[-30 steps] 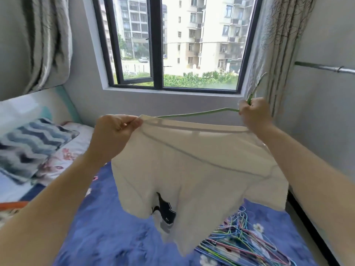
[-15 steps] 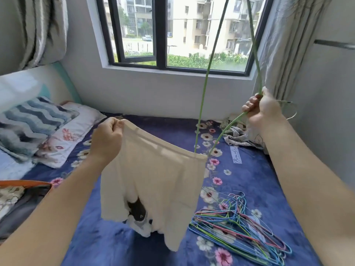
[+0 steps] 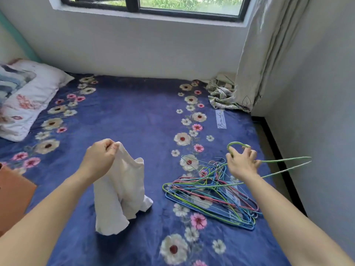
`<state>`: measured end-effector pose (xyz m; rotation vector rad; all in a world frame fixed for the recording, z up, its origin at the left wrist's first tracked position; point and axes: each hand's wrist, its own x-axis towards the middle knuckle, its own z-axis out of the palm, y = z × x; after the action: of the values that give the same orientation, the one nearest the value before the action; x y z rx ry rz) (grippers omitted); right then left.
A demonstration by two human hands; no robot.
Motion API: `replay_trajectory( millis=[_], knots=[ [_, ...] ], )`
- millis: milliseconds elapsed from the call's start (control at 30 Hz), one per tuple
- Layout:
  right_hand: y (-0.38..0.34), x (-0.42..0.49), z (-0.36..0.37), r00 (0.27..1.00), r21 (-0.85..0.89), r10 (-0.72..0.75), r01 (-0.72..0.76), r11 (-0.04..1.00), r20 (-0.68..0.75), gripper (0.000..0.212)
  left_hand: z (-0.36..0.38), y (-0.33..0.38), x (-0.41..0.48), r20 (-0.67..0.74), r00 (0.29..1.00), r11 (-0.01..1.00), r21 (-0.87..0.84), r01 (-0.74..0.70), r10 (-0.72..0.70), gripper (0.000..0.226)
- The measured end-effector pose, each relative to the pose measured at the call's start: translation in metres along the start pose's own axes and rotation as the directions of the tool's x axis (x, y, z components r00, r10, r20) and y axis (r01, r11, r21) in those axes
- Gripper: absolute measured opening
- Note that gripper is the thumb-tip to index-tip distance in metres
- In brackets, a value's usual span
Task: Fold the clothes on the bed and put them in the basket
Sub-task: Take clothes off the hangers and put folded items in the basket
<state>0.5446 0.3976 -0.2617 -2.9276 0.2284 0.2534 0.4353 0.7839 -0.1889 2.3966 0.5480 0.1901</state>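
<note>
Blue floral bed point(image 3: 134, 116) under window point(image 3: 192, 4), pillow point(image 3: 28, 96) at left edge, hanger pile point(image 3: 211, 198) near right edge, left grip point(image 3: 100, 156) pinching white garment point(image 3: 121, 189), hem resting mid-bed, right grip point(image 3: 243, 165) holding green hanger point(image 3: 284, 161) above pile

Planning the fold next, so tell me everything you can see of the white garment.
The white garment is soft, cream-white cloth, seemingly thin cotton, unfolded and bunched. The left hand pinches its top edge; it hangs crumpled, its lower end resting on the blue floral blanket, left of the hanger pile. Nothing else touches it; the right hand holds a green hanger.
</note>
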Motion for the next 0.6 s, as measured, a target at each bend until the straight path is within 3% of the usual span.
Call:
replay_trajectory(
  millis=[67,200,300,367,433,533,600],
  knots=[
    [0.013,0.007,0.019,0.998,0.064,-0.055,0.056,0.996,-0.014,0.037,0.006,0.001,0.003,0.005,1.000,1.000,0.009,0.020,-0.020,0.035],
    [0.018,0.012,0.046,0.979,0.430,-0.167,0.100,0.897,0.120,0.038,0.026,0.007,0.007,0.042,0.997,0.998,0.028,0.061,-0.063,0.034],
    [0.015,0.010,0.060,0.981,0.365,-0.183,0.146,0.920,0.070,0.045,0.038,0.014,0.008,0.084,0.993,0.996,0.024,0.082,-0.084,0.035],
    [0.013,0.009,0.070,0.987,0.408,-0.117,0.061,0.911,0.114,0.047,0.045,0.016,0.010,0.096,0.991,0.996,0.028,0.090,-0.093,0.034],
    [0.013,0.009,0.080,0.977,0.580,-0.026,-0.104,0.808,0.212,0.047,0.049,0.015,0.010,0.110,0.989,0.995,0.032,0.095,-0.098,0.034],
    [0.024,0.009,0.092,0.946,0.686,0.035,-0.259,0.680,0.322,0.019,0.051,0.012,0.010,0.103,0.990,0.995,0.035,0.093,-0.096,0.033],
    [0.029,0.008,0.099,0.923,0.665,0.014,-0.288,0.689,0.385,0.006,0.050,0.009,0.009,0.096,0.992,0.996,0.029,0.082,-0.085,0.032]
  ],
)
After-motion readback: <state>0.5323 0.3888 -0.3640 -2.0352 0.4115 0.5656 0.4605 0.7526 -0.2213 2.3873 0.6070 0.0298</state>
